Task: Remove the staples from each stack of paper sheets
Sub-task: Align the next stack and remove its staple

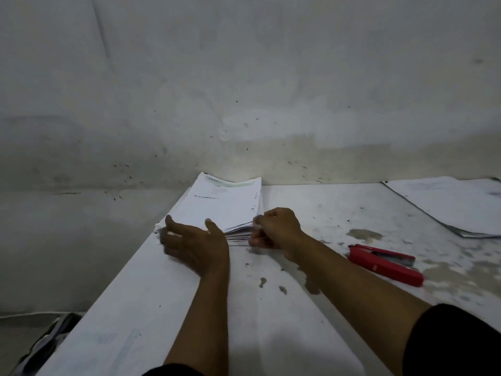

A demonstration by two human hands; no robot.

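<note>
A thick pile of white printed paper sheets (222, 204) lies at the far left of the white table (311, 213), against the wall. My left hand (193, 246) is spread, palm turned right, against the pile's near left corner. My right hand (278, 227) has its fingers curled on the near right corner, pinching the edges of some sheets there. No staple is clear enough to make out. A red stapler-like tool (385, 263) lies flat on the table to the right of my right forearm.
A second, thinner pile of papers (455, 204) lies at the far right of the table. The tabletop is stained and blotchy. The table's left edge runs diagonally, with dark items on the floor (46, 346) below it.
</note>
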